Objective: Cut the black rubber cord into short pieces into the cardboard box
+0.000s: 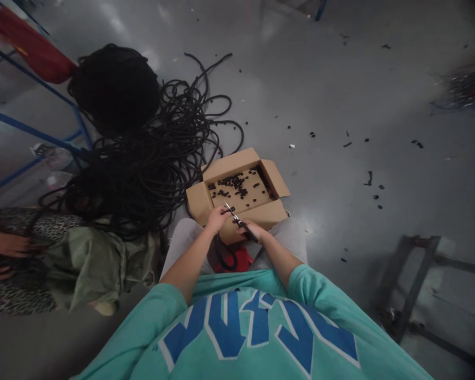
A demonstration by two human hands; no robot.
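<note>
My right hand point(254, 230) grips a pair of scissors point(243, 226) by dark handles, with the silver blades pointing up and left over the near flap of an open cardboard box point(243, 214). Just left of the blades, my left hand point(217, 219) is closed on the end of a black cord. The cord point(220, 255) hangs below that hand between my knees. Inside the box lie several short black cut pieces point(234, 182), scattered on its bottom. Whether the blades touch the cord is too small to make out.
A big tangle of black cord point(142, 163) and a round black bundle point(114, 87) lie on the left. Another person's hand point(10, 244) works at the far left. Blue metal frame bars point(27, 128) stand behind. A dark metal frame point(415, 285) stands at right. Black scraps litter the floor.
</note>
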